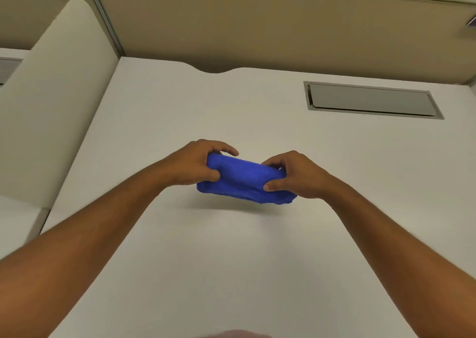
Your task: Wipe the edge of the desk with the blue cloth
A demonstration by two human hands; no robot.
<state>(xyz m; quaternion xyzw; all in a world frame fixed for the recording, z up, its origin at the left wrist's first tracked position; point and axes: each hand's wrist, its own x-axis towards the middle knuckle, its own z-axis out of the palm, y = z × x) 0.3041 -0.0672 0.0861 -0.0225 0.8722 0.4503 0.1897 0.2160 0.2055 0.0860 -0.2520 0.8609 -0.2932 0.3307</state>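
Blue cloth (243,180) bunched between left hand (192,163) and right hand (296,176), both gripping, its ends hidden.

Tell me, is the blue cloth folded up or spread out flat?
Folded. The blue cloth is a thick bundle gripped at each end by the left hand and right hand.

cloth (244,180) between hands, above desk (231,260) centre
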